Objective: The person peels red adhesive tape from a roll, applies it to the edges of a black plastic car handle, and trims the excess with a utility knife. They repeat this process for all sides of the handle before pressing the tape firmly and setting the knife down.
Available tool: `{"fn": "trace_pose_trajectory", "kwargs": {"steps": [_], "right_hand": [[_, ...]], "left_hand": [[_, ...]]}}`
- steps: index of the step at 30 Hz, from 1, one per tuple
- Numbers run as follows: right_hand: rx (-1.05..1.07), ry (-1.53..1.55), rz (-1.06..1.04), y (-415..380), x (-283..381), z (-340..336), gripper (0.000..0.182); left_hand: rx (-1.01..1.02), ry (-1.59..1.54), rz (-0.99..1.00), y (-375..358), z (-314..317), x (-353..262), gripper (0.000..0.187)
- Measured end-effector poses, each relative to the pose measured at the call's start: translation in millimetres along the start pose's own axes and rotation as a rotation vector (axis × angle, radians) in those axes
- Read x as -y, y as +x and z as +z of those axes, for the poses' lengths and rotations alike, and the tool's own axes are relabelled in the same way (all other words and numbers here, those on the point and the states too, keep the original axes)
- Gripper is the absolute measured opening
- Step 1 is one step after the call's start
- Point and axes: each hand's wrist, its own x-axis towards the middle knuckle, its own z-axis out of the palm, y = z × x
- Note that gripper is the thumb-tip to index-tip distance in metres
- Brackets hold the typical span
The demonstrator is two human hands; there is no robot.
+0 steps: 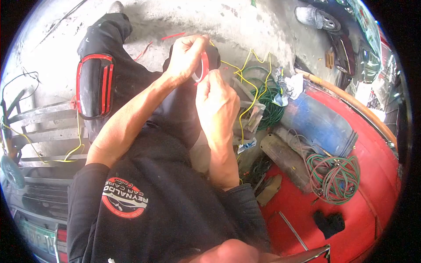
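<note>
A roll of red tape (205, 65) with a pale inner ring is held between my two hands, above my lap. My left hand (188, 55) is closed at the roll's upper side, fingertips pinched together. Just below, my right hand (215, 94) is closed with thumb and fingers against the roll's lower edge. Whether a loose tape end lies between the fingers cannot be made out. Over my left knee sits a black pad (95, 85) with red edging and red stripes.
Red strips (173, 36) lie on the concrete floor. To the right are a yellow cord (244, 118), a green coiled hose (272, 107), a blue drum (320, 120) and coiled red-green hoses (335, 177) on a red surface (285, 228). A dark car (39, 193) stands at the lower left.
</note>
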Motion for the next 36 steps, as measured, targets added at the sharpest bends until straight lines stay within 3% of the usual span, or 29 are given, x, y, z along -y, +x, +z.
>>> {"fn": "trace_pose_trajectory", "kwargs": {"steps": [11, 36], "right_hand": [[-0.048, 0.035, -0.013, -9, -7, 24, 0.009], [-0.251, 0.152, -0.104, -22, -15, 65, 0.008]], "left_hand": [[-0.075, 0.065, -0.108, 5, -13, 5, 0.031], [-0.201, -0.112, -0.226, 10, -18, 8, 0.027]]}}
